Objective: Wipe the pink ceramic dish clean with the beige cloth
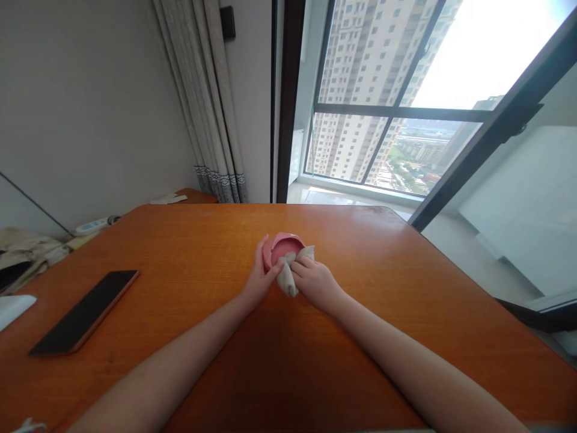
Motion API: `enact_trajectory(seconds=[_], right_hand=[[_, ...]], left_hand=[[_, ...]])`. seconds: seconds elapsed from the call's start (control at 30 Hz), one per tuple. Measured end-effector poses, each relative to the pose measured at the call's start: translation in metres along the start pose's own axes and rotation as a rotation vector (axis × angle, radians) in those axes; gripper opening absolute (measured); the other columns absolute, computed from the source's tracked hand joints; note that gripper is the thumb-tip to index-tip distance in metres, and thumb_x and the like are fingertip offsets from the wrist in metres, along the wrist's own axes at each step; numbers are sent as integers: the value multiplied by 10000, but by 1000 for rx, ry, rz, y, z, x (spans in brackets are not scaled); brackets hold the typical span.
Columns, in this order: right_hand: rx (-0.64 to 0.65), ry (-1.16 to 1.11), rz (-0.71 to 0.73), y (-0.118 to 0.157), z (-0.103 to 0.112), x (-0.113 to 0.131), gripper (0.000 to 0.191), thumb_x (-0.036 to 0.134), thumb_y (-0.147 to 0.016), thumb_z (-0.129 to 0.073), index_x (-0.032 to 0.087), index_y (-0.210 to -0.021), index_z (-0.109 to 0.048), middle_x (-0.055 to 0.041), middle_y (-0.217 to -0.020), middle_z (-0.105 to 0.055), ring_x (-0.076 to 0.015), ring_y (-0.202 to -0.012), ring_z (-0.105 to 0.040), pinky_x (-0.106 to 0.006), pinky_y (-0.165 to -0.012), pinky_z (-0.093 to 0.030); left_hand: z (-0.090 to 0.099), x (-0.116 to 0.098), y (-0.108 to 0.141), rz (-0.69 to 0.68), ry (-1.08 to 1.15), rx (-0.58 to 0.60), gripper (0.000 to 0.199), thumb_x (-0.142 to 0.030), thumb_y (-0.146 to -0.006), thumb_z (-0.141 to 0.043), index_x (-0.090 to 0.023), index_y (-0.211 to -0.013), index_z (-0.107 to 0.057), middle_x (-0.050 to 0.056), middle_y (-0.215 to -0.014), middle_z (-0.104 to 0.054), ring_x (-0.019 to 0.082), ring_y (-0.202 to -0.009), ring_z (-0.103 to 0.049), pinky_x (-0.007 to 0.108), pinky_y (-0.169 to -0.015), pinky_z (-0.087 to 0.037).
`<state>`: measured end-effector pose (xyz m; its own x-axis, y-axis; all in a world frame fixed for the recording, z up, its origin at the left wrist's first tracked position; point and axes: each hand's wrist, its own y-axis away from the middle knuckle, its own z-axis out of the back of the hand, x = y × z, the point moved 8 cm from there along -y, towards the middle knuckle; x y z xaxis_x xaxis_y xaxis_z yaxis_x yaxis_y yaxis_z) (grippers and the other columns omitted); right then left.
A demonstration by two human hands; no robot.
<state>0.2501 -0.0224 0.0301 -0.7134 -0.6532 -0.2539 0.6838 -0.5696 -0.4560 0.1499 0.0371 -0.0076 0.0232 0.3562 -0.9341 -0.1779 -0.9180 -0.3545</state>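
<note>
A pink bowl (pixel 288 243) with an angular rim is tilted toward me above the wooden table (pixel 198 252). My left hand (pixel 261 273) grips its left side, the thumb at the near rim and the fingers around the outside. A whitish cloth or tissue (pixel 287 281) hangs crumpled over the bowl's near right edge. My right hand (pixel 314 280) is closed on that cloth, pressing it against the rim. Part of the cloth hides the bowl's near side, and the fingertips of my right hand are partly covered.
A dark flat phone-like slab (pixel 88 313) lies on the table at left, with a white object (pixel 14 308) beyond its left side. A power strip (pixel 92 225) and crumpled fabric (pixel 31 249) are at the left edge. Behind the table are a curtain (pixel 211 108) and a window (pixel 392 111).
</note>
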Motion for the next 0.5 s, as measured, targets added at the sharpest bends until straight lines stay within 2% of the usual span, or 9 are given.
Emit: enact_trajectory(seconds=[0.1,0.17,0.27,0.33,0.37,0.43,0.5], right_hand=[[45,-46,50,-2,0,1,170,141,-900,-452,179,-812,-592,-57,-817,-583,-177,-814,-473,-289,-648,-395],[50,-62,81,-2,1,-1,187,160,-920,-427,177,-820,-584,-61,-843,-585,-178,-863,-477,-287,-679,-398],[-1,-67,99,-2,4,-3,214,172,-940,-393,175,-845,-585,-57,-856,-591,-175,-892,-476,-295,-714,-391],[-50,-63,69,-1,3,-4,240,160,-940,-388,177,-806,-586,-49,-812,-586,-169,-856,-472,-295,-703,-377],[-72,-59,41,0,2,-4,250,152,-936,-390,179,-782,-585,-47,-786,-581,-167,-831,-467,-294,-686,-369],[-108,-51,-18,1,0,-4,255,142,-927,-397,181,-761,-586,-43,-754,-571,-166,-796,-454,-293,-649,-349],[-126,-58,-52,1,-1,-3,244,147,-924,-398,183,-789,-597,-44,-760,-573,-167,-787,-448,-294,-632,-340]], left_hand=[[9,1,-5,10,-33,-36,587,-341,-814,-522,-189,-1338,-307,112,-1431,-351,221,-1312,-360,381,-1108,-266],[15,-2,-10,-5,-57,-22,594,-322,-789,-540,-187,-1327,-326,111,-1371,-424,231,-1252,-429,399,-1080,-310],[14,-2,-12,36,-26,41,689,-372,-775,-571,-192,-1363,-260,93,-1132,-597,232,-1025,-589,417,-935,-447],[10,-1,-9,72,35,53,767,-435,-790,-560,-195,-1403,-164,91,-1072,-623,227,-962,-618,411,-884,-476],[8,-1,-6,68,53,46,811,-456,-788,-565,-199,-1416,-122,106,-1138,-600,231,-1011,-605,408,-908,-466],[5,-3,-2,25,45,10,868,-462,-767,-598,-214,-1429,-95,132,-1359,-444,242,-1200,-495,396,-1010,-395],[5,-4,0,-7,-10,-26,827,-434,-760,-613,-219,-1419,-160,117,-1474,-284,244,-1326,-347,380,-1089,-301]])
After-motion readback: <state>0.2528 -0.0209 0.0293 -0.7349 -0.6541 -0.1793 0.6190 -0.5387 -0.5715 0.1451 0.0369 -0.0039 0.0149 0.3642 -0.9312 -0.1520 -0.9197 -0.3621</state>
